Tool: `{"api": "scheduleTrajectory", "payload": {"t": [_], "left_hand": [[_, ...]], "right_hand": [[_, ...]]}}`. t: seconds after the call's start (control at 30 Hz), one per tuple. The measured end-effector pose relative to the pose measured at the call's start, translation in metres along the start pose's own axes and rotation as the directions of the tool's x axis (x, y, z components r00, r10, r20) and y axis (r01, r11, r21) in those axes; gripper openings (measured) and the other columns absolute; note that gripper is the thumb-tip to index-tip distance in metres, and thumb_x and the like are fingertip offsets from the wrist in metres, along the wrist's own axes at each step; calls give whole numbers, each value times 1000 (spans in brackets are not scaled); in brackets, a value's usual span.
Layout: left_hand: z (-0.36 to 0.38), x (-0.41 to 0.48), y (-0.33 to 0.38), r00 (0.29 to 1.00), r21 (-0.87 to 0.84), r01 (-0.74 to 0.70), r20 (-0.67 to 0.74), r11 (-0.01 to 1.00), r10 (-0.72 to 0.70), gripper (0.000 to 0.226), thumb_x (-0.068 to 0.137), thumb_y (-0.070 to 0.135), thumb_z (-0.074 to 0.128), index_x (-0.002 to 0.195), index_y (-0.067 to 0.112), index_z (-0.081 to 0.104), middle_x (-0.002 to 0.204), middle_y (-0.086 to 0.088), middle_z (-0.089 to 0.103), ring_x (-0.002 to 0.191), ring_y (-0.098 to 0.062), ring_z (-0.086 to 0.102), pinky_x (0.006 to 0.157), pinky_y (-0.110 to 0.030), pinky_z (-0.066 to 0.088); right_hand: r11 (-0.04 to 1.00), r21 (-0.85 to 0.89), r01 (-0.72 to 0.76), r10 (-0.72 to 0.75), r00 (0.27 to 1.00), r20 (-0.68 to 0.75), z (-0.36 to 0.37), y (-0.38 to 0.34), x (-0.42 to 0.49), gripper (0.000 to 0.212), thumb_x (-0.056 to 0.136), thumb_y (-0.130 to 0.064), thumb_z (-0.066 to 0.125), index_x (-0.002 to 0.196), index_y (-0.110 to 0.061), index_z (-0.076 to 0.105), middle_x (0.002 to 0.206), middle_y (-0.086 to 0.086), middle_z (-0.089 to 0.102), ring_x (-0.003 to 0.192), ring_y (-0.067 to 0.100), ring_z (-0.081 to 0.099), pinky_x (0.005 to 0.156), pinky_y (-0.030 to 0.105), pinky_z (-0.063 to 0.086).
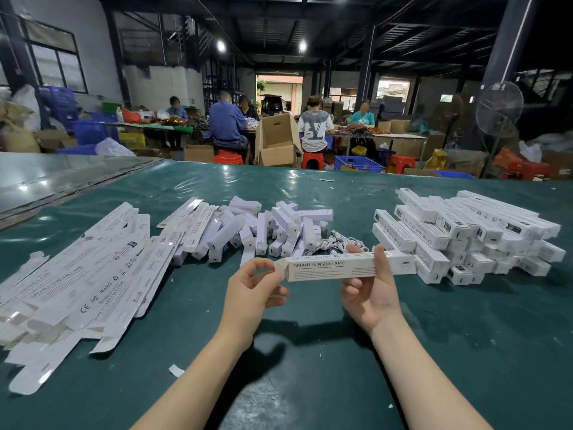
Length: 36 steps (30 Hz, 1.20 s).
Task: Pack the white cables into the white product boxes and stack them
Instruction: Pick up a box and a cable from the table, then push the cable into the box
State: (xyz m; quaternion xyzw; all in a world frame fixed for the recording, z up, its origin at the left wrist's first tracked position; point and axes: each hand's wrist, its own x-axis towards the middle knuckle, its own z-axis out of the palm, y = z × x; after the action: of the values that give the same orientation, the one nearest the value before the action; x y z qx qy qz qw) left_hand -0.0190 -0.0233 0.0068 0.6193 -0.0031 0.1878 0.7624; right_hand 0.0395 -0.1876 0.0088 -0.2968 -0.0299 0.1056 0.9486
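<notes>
I hold one long white product box (335,268), printed "SMART SENSOR LAMP", level above the green table. My right hand (370,290) grips its middle, thumb in front and fingers behind. My left hand (252,288) pinches the flap at the box's left end. Just behind the box lies a small heap of white cables (333,243). A stack of closed white boxes (471,234) sits at the right. Flat unfolded box blanks (80,274) spread across the left side.
A loose pile of small white inner pieces (263,228) lies at the table's centre back. The green table cover (465,352) is glossy. A grey panel (62,178) lies at the far left. Beyond the table, several people sit working among cartons, red stools and blue crates.
</notes>
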Motion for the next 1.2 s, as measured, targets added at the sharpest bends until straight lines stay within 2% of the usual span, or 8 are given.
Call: {"api": "scheduleTrajectory", "payload": {"t": [0.07,0.2,0.37,0.53,0.9,1.0,1.1,1.2], "left_hand": [[0,1,-1,1000,-25,9,-8,1000,-10,18,86,-2,56,76,13,55,61,6,67,48,-10,60,51,-23,54],[-3,4,-4,998,-49,0,-64,999,-3,21,85,0,59,71,16,60,63,6,67,60,-7,63,52,-22,54],[-3,6,-6,995,-73,8,-96,997,-15,19,83,2,62,70,16,62,61,7,65,60,-5,62,51,-22,53],[-4,7,-6,992,-90,7,-126,996,-18,18,83,4,63,69,15,62,62,6,67,58,-4,63,51,-22,53],[-10,12,-4,920,-173,32,-379,984,-96,10,88,11,59,83,13,68,79,-1,66,76,-10,61,55,-15,54],[-6,11,5,952,-186,17,-299,982,-72,19,93,15,50,89,19,68,88,4,66,82,-7,59,62,-20,55],[5,3,10,984,-113,-6,-176,994,-14,25,91,6,49,99,22,66,96,9,65,86,-3,58,74,-22,51],[11,-4,11,993,34,-86,-72,996,89,40,86,-6,50,108,25,61,102,8,64,84,3,56,84,-21,47]], "right_hand": [[1000,2,-20,20,998,55,-1,-2,-1,67,10,-45,92,68,-16,77,55,-5,63,32,4,50,29,11,37],[999,-20,-25,26,997,70,-1,-1,0,69,6,-39,94,68,-15,76,62,-2,68,36,6,56,32,14,42],[997,-78,-28,24,999,-43,1,2,3,35,57,-38,69,82,-12,67,54,0,65,37,8,58,33,17,45],[989,-135,-64,61,998,-27,-3,1,5,25,80,-34,53,88,-13,62,55,1,65,38,8,58,34,16,46],[898,-427,-110,178,977,122,-6,11,7,32,66,-21,62,97,-13,63,84,3,74,76,19,71,56,27,55],[924,-359,-131,181,978,108,-4,11,8,52,38,-28,92,83,-13,72,82,5,74,73,22,72,54,28,56],[949,-287,-133,161,984,75,-7,5,10,87,6,-30,95,87,-13,67,77,4,73,67,23,71,51,29,56],[964,-238,-115,134,989,66,-10,-2,10,81,1,-32,94,77,-17,72,71,1,73,63,21,71,50,29,56]]}}
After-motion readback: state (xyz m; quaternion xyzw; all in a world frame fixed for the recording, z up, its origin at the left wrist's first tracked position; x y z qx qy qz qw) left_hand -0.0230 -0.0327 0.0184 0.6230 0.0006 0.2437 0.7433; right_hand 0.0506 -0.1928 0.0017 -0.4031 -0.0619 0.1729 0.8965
